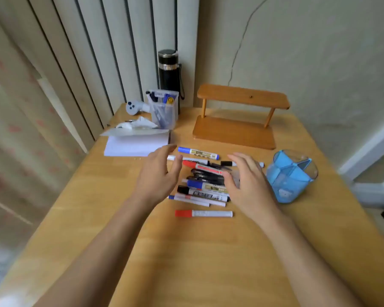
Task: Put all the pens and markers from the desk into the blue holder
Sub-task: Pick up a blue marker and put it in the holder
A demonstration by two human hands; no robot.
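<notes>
A pile of several pens and markers (205, 183) lies in the middle of the wooden desk (186, 251). A blue-capped marker (198, 152) lies apart at the far side of the pile. A red-capped marker (203, 213) lies alone at the near side. The blue holder (290, 177), with inner dividers, stands to the right of the pile and looks empty. My left hand (159, 177) hovers at the pile's left edge, fingers spread. My right hand (248, 182) hovers at the pile's right edge, fingers apart, covering some pen ends. Neither hand holds anything.
A wooden two-level stand (237, 120) sits behind the pile. A white notepad (138, 145), crumpled paper, a clear cup with pens (163, 109), a black flask (169, 72) and a small grey device (133, 107) occupy the far left. A wall lies behind.
</notes>
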